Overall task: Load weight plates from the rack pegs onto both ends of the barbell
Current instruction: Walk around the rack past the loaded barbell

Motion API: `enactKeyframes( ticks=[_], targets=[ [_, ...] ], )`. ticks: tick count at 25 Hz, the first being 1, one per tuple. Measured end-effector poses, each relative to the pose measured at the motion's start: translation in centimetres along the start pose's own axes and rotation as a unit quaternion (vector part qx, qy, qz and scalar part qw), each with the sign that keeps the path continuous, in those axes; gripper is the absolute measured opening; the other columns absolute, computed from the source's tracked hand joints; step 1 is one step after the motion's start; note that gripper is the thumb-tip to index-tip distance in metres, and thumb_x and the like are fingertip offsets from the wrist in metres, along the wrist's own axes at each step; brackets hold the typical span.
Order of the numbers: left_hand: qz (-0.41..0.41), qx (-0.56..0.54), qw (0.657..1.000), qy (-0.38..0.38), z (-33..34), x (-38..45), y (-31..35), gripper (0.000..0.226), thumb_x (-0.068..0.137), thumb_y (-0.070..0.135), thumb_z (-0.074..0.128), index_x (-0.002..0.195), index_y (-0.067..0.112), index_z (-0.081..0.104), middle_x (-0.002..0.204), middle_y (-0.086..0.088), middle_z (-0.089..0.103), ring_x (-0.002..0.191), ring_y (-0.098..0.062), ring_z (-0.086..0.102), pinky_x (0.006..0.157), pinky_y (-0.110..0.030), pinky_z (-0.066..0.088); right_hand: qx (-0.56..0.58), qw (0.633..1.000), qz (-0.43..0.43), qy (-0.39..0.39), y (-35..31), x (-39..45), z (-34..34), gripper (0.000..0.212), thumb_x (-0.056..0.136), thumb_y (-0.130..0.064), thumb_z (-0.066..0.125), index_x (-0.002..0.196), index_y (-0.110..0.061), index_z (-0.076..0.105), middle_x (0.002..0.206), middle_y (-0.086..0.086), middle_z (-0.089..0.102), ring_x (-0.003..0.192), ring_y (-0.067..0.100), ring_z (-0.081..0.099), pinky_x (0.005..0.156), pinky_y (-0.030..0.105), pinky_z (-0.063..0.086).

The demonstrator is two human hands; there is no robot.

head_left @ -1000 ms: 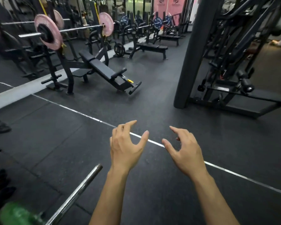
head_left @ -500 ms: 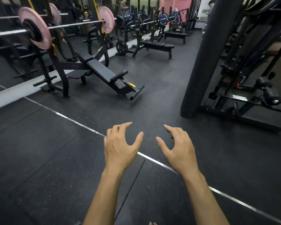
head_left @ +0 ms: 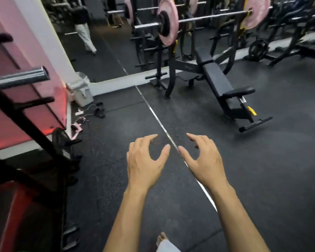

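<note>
Barbell (head_left: pixel 18 78) left of empty hands (head_left: pixel 145 160).

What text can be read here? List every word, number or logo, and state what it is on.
None can be read.
Pink plate on the racked barbell: no legible marking; the face is blurred.
Black plate by the far bench: any raised lettering is too small to read.
Bench frame: a faint mark, too blurred to read.
Both hands, left hand and right hand, are empty and bear no text.

2 hands (head_left: pixel 145 160) (head_left: pixel 204 160), 2 pink plates (head_left: pixel 166 24) (head_left: pixel 256 12), 1 bench (head_left: pixel 218 82).
</note>
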State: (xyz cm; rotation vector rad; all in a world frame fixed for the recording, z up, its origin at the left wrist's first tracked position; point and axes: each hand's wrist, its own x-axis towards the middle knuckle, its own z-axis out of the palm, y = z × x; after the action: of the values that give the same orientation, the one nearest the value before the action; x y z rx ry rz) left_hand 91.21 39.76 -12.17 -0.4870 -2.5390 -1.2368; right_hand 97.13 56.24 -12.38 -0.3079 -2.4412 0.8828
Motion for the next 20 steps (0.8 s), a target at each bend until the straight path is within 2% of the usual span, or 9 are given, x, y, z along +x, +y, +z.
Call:
enactKeyframes(
  ticks=[3, 8, 13, 20],
  targets=[
    [-0.014, 0.019, 0.999, 0.034, 0.4, 6.9, -2.3, 0.057, 0.082, 0.07, 0.048, 0.125, 0.034, 0.057, 0.116, 0.015, 0.057, 0.111, -0.009, 0.046, 0.099, -0.04, 0.041, -0.004, 0.999, -0.042, -0.034, -0.5, 7.8, 3.8, 0.048, 0.087, -0.052, 0.062, 0.128, -0.028, 0.056, 0.114, -0.015, 0.057, 0.1, 0.011, 0.054, 0.089, 0.042, 0.047],
    [-0.061, 0.07, 0.987, 0.134, -1.3, 18.5, -7.9, 0.06, 0.082, 0.068, 0.048, 0.129, 0.032, 0.055, 0.117, 0.013, 0.057, 0.113, -0.012, 0.046, 0.099, -0.034, 0.037, 0.031, 0.992, -0.095, -0.077, -1.2, 20.0, 10.2, 0.047, 0.087, -0.052, 0.059, 0.128, -0.029, 0.055, 0.114, -0.016, 0.056, 0.102, 0.011, 0.053, 0.092, 0.041, 0.047],
    [-0.125, 0.112, 0.972, 0.167, -0.2, 25.3, -12.7, 0.059, 0.083, 0.068, 0.049, 0.131, 0.034, 0.053, 0.118, 0.015, 0.054, 0.115, -0.01, 0.045, 0.102, -0.041, 0.04, 0.095, 0.975, -0.136, -0.146, -1.6, 29.0, 18.7, 0.049, 0.088, -0.055, 0.058, 0.131, -0.034, 0.052, 0.119, -0.018, 0.054, 0.108, 0.008, 0.053, 0.093, 0.039, 0.047],
    [-0.181, 0.183, 0.938, 0.232, 1.6, 38.0, -15.6, 0.058, 0.083, 0.067, 0.05, 0.131, 0.034, 0.052, 0.121, 0.016, 0.053, 0.116, -0.01, 0.044, 0.102, -0.039, 0.039, 0.15, 0.938, -0.233, -0.21, -3.5, 45.5, 27.9, 0.049, 0.09, -0.055, 0.055, 0.133, -0.031, 0.05, 0.121, -0.015, 0.055, 0.109, 0.01, 0.052, 0.093, 0.04, 0.046]
  ],
)
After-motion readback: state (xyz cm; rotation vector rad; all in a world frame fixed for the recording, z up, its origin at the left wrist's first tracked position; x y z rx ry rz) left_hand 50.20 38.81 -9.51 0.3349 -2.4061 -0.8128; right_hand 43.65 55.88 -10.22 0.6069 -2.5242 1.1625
